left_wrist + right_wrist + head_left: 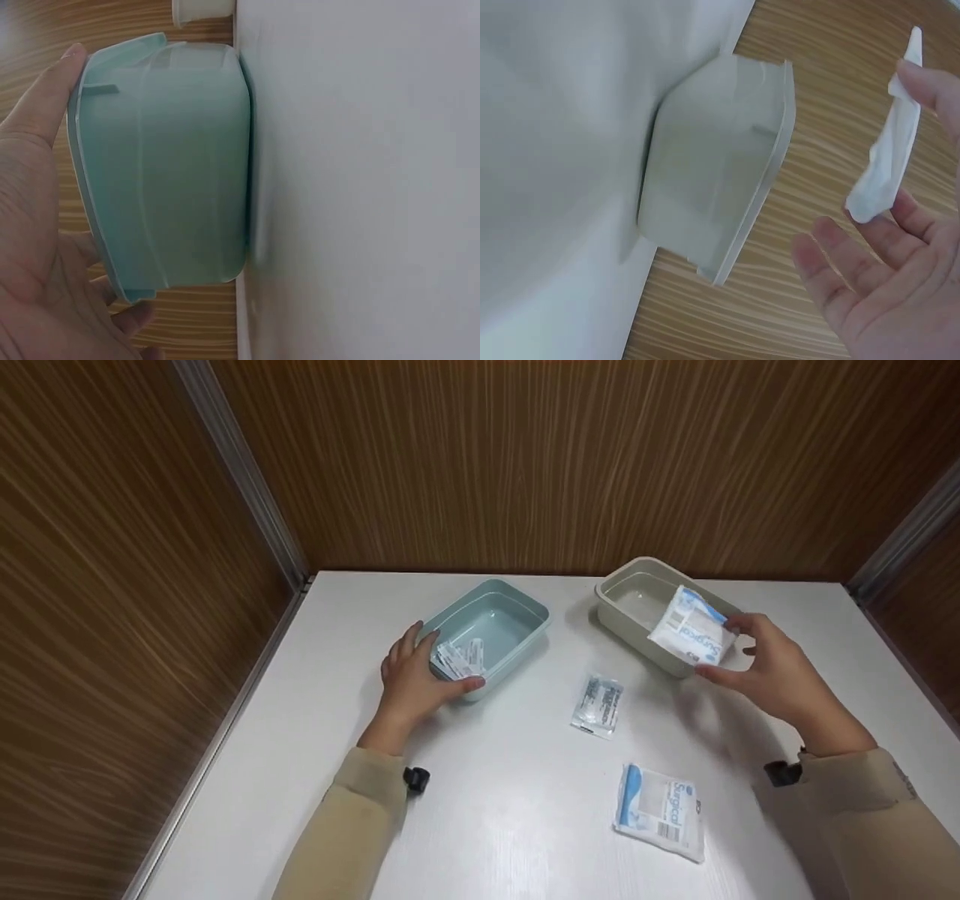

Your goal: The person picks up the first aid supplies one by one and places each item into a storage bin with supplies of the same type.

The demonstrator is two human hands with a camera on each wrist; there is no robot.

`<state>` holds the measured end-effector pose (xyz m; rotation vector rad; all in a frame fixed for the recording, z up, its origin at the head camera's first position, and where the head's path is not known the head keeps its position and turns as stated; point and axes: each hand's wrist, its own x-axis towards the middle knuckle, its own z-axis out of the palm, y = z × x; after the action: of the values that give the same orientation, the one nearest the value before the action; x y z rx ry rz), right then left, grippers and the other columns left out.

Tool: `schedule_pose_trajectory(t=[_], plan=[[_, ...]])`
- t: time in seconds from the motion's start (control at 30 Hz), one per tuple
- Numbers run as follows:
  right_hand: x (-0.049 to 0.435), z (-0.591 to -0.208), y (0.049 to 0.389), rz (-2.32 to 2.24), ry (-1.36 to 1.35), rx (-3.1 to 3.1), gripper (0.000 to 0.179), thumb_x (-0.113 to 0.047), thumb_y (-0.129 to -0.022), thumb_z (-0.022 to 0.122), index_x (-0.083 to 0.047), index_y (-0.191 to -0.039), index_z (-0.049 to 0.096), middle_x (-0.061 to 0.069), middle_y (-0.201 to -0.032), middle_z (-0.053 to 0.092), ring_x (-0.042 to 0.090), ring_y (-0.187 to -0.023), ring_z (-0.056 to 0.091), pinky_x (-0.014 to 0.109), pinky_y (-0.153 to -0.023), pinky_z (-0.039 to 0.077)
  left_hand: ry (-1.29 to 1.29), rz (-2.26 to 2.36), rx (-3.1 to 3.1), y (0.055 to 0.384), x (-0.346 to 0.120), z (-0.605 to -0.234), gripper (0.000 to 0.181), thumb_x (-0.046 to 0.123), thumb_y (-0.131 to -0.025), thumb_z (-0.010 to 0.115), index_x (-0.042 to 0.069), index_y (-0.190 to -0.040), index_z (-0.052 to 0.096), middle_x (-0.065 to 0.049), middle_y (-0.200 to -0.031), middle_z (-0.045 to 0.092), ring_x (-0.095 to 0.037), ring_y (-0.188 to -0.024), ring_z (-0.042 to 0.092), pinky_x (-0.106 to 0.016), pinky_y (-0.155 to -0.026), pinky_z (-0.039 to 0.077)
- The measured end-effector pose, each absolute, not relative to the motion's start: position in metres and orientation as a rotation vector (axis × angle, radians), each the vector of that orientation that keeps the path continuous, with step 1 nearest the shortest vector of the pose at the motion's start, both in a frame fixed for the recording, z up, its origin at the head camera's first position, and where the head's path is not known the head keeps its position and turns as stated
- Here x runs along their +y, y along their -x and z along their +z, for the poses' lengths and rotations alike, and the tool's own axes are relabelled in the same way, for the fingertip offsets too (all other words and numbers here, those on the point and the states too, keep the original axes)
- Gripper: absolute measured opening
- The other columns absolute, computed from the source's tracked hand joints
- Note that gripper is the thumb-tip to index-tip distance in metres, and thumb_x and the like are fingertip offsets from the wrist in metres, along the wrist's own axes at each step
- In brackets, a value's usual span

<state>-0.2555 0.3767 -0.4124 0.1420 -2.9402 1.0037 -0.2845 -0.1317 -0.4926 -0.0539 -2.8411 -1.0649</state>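
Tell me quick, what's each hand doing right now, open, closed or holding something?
Left grip: closed, holding the teal bin at one end.
Right grip: closed, pinching a white Surgical packet.

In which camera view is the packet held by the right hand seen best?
The head view, because the packet shows its printed front there, with the word "Surgical" readable. The right wrist view shows it nearly edge-on, held in the right hand. The left wrist view does not show it.
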Motion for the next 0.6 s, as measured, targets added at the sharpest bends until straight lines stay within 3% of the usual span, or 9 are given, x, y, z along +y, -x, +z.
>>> schedule_pose_trajectory(t=[0.27, 0.4, 0.6], plan=[[0.385, -0.402, 0.289, 0.972, -0.055, -2.928, 0.108, -0.056, -0.099, 0.086, 0.002, -0.171, 0.030, 0.035, -0.174, 0.039, 0.052, -0.144, 0.047, 0.074, -0.117, 0.040, 0.063, -1.065, -2.832, 0.284, -0.132, -0.492, 0.128, 0.078, -0.073, 0.094, 0.016, -0.174, 0.045, -0.009, -0.189, 0.021, -0.042, -0.173, 0.021, -0.065, -0.141, 0.017], [0.390, -0.397, 0.306, 0.937, -0.020, -2.983, 0.114, -0.063, -0.098, 0.083, 0.004, -0.171, 0.028, 0.039, -0.176, 0.033, 0.059, -0.156, 0.037, 0.081, -0.123, 0.033, 0.059, -1.057, -2.841, 0.284, -0.130, -0.492, 0.129, 0.080, -0.073, 0.094, 0.017, -0.174, 0.044, -0.009, -0.189, 0.021, -0.041, -0.173, 0.021, -0.065, -0.141, 0.017], [0.396, -0.397, 0.321, 0.933, 0.029, -3.037, 0.116, -0.063, -0.098, 0.083, 0.004, -0.172, 0.025, 0.042, -0.177, 0.029, 0.063, -0.160, 0.033, 0.084, -0.125, 0.032, 0.070, -1.055, -2.845, 0.284, -0.126, -0.491, 0.129, 0.081, -0.073, 0.093, 0.018, -0.174, 0.044, -0.008, -0.189, 0.021, -0.041, -0.172, 0.023, -0.066, -0.141, 0.018]])
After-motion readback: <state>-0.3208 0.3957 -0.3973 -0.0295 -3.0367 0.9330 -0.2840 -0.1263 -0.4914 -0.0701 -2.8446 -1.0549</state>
